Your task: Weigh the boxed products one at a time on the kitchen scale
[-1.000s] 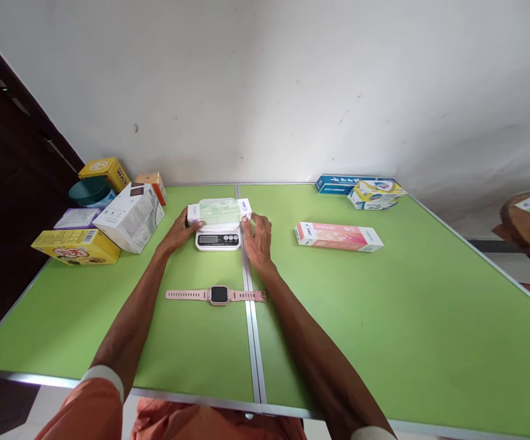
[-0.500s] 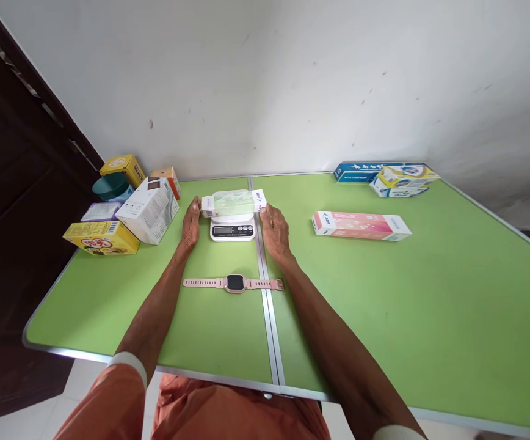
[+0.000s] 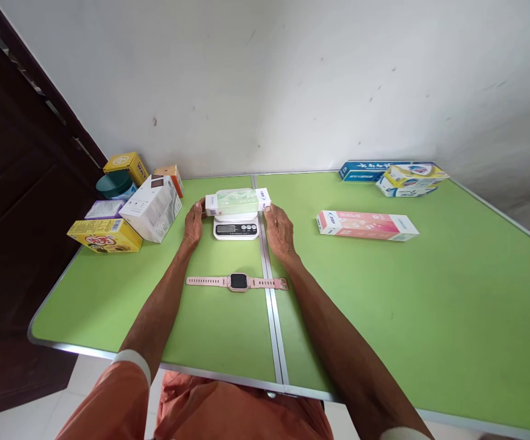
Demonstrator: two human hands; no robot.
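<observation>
A long white carton with a light green front (image 3: 237, 200) lies level across the top of a small white digital scale (image 3: 236, 231). My left hand (image 3: 194, 225) is at the carton's left end, its fingers partly hidden behind it. At the other end, my right hand (image 3: 279, 231) has its thumb against the corner, so the carton is held between both hands. Whether its weight rests on the scale's platform I cannot tell. The scale's display looks dark. Nearer to me, a pink smartwatch (image 3: 238, 281) is laid out flat with its strap stretched sideways.
To the right lies a pink-and-white carton (image 3: 366, 225). Behind it are a blue box (image 3: 361, 171) and a yellow-and-white box (image 3: 411, 177). On the left cluster a white box (image 3: 152, 208), a yellow snack box (image 3: 104, 236), a teal-lidded jar (image 3: 115, 183) and other boxes. A wall borders the back.
The view has shifted slightly, so everything appears a little further right. Both hands stay at the ends of the green-and-white carton, with no clear movement of it over the scale.
</observation>
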